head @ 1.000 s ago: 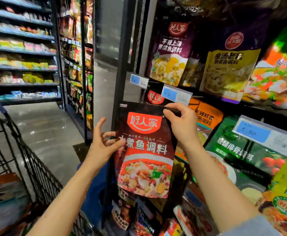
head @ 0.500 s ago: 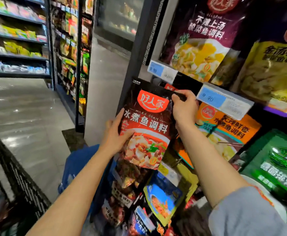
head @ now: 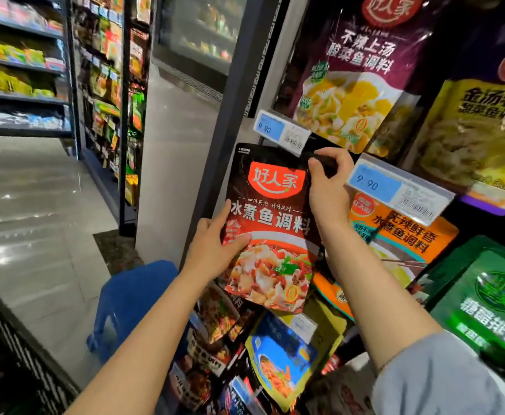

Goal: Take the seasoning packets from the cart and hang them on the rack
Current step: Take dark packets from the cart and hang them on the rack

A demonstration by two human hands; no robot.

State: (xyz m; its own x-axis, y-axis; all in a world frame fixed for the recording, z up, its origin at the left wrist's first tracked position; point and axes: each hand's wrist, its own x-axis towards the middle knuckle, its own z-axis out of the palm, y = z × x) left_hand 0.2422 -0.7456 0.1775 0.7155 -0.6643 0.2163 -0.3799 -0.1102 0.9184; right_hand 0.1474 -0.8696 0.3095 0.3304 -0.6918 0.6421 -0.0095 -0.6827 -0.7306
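Observation:
A dark red seasoning packet (head: 270, 223) with a red logo and a picture of a fish dish is held up against the rack (head: 236, 94), just below a blue price tag (head: 281, 130). My right hand (head: 329, 187) pinches its top right corner. My left hand (head: 215, 250) holds its left edge, thumb across the front and index finger stretched up along the side. The hook behind the packet's top is hidden. The black wire cart (head: 20, 354) shows only at the lower left.
More packets hang around it: purple (head: 362, 70) above, orange (head: 400, 235) to the right, green (head: 490, 301) at far right, several below. A blue plastic stool (head: 125, 307) stands on the floor by the rack. Stocked shelves (head: 20, 70) line the aisle at left.
Both hands have carried the packet up and closer to the rack, so its top now sits right under the price tag. The view has moved in toward the rack.

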